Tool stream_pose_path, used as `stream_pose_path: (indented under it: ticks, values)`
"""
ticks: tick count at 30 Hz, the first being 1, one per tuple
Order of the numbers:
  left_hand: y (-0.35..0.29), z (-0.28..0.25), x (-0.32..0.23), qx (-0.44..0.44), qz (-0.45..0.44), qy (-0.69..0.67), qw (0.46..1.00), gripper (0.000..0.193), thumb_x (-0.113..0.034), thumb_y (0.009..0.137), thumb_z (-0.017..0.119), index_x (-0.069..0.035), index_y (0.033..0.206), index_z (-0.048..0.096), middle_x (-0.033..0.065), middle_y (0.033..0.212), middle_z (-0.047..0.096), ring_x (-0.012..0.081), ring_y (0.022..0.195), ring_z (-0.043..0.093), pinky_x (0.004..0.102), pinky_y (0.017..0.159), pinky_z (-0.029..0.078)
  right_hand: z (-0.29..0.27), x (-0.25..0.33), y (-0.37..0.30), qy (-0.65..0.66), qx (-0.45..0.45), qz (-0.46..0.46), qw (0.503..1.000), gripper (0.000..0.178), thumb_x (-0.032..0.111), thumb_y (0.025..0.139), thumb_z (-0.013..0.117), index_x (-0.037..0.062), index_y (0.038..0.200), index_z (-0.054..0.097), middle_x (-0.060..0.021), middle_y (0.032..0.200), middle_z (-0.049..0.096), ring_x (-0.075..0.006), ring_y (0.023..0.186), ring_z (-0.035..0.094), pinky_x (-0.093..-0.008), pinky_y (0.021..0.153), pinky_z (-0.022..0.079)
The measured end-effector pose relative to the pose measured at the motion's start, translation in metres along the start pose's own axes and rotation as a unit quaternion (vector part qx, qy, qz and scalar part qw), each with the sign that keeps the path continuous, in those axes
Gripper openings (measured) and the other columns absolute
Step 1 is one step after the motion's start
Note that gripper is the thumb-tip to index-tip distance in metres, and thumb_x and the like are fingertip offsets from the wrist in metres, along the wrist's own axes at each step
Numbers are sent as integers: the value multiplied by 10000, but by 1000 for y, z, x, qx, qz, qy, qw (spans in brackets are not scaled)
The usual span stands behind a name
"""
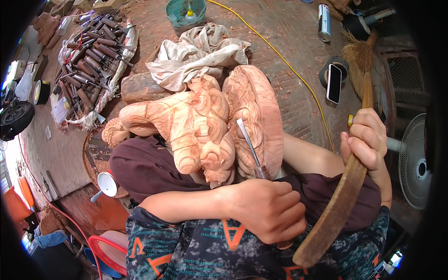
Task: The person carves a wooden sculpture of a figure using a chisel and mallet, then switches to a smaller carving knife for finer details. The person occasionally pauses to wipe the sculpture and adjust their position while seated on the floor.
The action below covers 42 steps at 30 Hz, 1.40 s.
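Note:
My left hand (267, 211) is closed round the handle of a wood gouge (249, 142). The tool's blade points up and away, over a carved wooden figure (198, 126) and the ridged base piece (261, 105) on its right. I cannot tell whether the blade touches the wood. The carving rests across my lap, with a narrower end lying to the left. On the right, my right hand (366, 140) grips a curved wooden club (331, 214). Its thick end hangs down toward me, close to the left hand.
Several chisels (93, 56) lie heaped on a sack at the far left. A pale cloth (198, 56) and a green bucket (185, 18) stand behind the carving. A yellow cord (280, 56), phone (334, 84), spray can (324, 23), brush (359, 58) and fan (415, 161) are rightward.

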<state>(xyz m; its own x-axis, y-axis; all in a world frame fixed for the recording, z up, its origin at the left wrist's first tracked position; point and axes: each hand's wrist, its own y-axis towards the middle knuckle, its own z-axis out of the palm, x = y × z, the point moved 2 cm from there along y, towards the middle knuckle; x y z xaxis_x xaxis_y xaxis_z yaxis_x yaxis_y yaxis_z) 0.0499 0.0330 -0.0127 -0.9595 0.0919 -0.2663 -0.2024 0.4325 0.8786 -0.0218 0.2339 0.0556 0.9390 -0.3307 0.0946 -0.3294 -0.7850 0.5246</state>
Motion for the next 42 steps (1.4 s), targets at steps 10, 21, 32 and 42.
stream_pose_path:
  ticks: [10,21,32,42]
  values:
    - [-13,-8,-1,50,-34,-106,992,316,-184,826,684,-93,630,453,-27,589,368,94,456,402,245,391,296,0,1,-1,-4,-13,-51,999,366,-57,607,712,45,899,517,-56,673,481,-198,544,455,-320,453,375]
    - [-22,-7,3,37,17,-73,996,311,-196,799,706,-90,626,471,-24,579,383,98,446,394,243,387,294,3,17,-4,-1,-95,-149,984,402,134,522,631,174,916,566,-47,691,484,-192,526,432,-328,451,346]
    - [1,3,19,-10,-116,-28,993,259,-155,724,751,-61,636,526,-19,550,338,113,416,399,250,335,279,2,13,-7,33,-118,-64,990,421,-86,629,671,123,966,528,-37,670,450,-197,532,425,-343,446,365]
    - [6,9,30,1,-131,17,991,274,-201,677,758,-71,621,524,-10,544,310,121,413,408,269,341,301,-2,7,-27,-14,32,-13,999,330,-101,719,652,33,950,458,-87,660,479,-218,518,463,-361,448,386]
